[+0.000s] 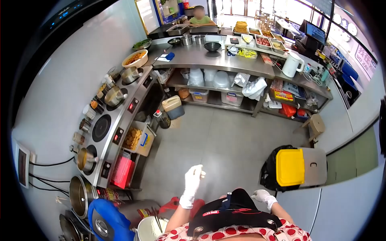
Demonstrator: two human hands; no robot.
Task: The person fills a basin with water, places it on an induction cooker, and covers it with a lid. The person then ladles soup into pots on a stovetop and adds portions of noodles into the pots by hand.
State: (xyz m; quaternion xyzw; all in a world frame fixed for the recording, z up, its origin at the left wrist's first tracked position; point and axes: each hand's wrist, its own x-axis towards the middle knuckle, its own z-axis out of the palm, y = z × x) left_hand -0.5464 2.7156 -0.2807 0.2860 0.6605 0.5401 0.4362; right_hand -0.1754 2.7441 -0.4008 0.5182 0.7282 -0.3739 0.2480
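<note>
My left hand (194, 179), in a white glove, is raised over the grey floor in front of my body. Its fingers are curled in and nothing shows in them. My right hand (263, 197), also gloved in white, hangs low beside my black apron (229, 209). Its fingers are loosely bent and a little apart, with no object visible in them. Nearest to my left forearm is a white bucket (145, 229) with pale contents and dark chopsticks (157, 220) standing in it. Right of my right hand stands a bin with a yellow lid (290, 167).
Along the left wall runs a cooker counter (108, 132) with several pots. A steel worktable (237, 60) at the back holds a black bowl (212, 47) and a white kettle (293, 65). Jugs (173, 107) stand on the floor; a wooden stool (315, 124) is at right. A person (200, 18) is beyond the counter.
</note>
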